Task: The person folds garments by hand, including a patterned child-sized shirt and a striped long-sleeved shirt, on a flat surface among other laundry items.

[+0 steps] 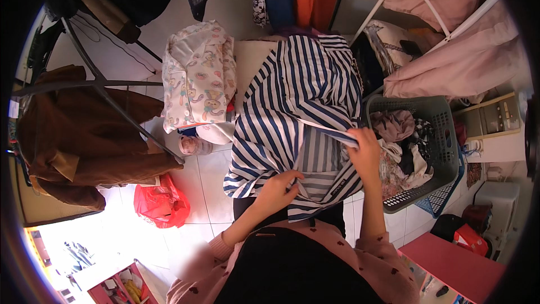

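A navy-and-white striped shirt [270,135] lies spread over the surface before me, its collar end towards me with a dark label [338,187] inside. My right hand [365,150] grips one folded-back edge of the shirt and holds it raised. My left hand [278,188] pinches the other edge near the collar, so the inner side of the cloth shows between the hands. To the left of the shirt sits a stack of folded clothes, topped by a white pyjama shirt [198,78] with a rabbit print.
At the right stands a grey plastic laundry basket [449,152] holding crumpled clothes. A brown jacket [93,135] hangs on a dark metal rack [99,80] at the left. A red plastic bag [162,202] lies on the tiled floor. Pink cloth [460,65] hangs from a white frame [426,4].
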Tool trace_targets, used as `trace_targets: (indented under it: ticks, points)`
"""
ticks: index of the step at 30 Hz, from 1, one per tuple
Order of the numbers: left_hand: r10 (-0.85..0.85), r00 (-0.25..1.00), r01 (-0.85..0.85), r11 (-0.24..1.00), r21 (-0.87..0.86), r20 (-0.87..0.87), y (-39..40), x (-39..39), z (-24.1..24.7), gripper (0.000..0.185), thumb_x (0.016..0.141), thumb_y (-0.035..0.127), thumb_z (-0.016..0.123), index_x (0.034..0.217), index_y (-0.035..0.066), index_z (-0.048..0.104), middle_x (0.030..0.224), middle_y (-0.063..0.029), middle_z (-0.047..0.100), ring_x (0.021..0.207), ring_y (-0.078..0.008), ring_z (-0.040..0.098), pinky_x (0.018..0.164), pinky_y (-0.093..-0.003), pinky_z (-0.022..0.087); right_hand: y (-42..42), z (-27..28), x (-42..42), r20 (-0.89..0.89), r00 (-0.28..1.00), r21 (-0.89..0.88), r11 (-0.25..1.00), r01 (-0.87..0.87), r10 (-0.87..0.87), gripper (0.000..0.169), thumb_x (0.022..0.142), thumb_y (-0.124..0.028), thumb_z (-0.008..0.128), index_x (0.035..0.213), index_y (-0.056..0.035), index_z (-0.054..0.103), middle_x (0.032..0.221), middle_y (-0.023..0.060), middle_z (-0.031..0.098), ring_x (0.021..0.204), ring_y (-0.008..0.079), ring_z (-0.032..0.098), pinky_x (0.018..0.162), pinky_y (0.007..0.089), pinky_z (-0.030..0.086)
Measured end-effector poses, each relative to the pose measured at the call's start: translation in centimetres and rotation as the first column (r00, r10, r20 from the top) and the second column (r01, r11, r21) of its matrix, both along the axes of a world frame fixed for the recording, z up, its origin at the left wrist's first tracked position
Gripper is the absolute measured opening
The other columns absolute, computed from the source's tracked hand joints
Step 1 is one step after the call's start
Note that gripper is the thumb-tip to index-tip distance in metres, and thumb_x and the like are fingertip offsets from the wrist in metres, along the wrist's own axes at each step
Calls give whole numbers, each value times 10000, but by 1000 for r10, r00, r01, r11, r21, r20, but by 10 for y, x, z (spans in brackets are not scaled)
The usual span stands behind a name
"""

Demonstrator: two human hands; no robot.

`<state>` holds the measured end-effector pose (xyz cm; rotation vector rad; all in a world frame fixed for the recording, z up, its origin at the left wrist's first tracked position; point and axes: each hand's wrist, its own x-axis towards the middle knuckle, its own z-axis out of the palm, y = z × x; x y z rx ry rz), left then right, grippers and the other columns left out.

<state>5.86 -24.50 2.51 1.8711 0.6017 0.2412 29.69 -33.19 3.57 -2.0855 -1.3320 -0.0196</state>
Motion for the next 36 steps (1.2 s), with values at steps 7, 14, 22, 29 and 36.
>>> trace_targets:
  ticks: [7,14,22,29,36]
  points:
    - [-130,989,129,991,-21,-68,-1,-2,7,182,802,95,542,973,43,574,913,-127,622,666,-290,621,606,-353,490,-42,6,-25,-319,894,-163,911,-380,316,107,707,-62,648,812,-82,650,773,58,593,729,242,594,628,330,470]
    - [-333,937,344,930,131,-102,-22,18,-13,201,798,152,543,968,47,564,861,-144,614,745,-299,616,647,-388,484,-33,-2,-44,-536,773,-286,789,-544,340,158,677,-51,674,833,-42,653,747,106,650,657,254,628,614,314,480]
    - [-416,864,409,908,-86,-283,-20,8,-5,356,823,165,526,1157,68,450,988,-178,605,900,-346,592,757,-418,461,-47,-5,-32,-699,706,-395,760,-516,116,228,654,-127,716,845,-49,618,776,88,669,732,251,648,668,318,483]
    - [-36,971,157,841,519,-235,-6,-6,-9,339,706,19,545,1039,76,509,994,-120,577,984,-298,543,813,-394,428,-78,-9,-6,-155,988,-568,816,-105,19,285,603,-153,740,858,-75,638,828,106,647,816,268,618,726,347,464]
    - [-51,977,198,592,781,-209,-9,-17,-35,285,666,89,626,944,92,563,974,-70,549,975,-250,513,849,-380,401,-77,-24,0,-767,615,-281,767,-577,182,472,638,-217,768,1060,-89,599,998,95,608,965,233,578,797,380,455]
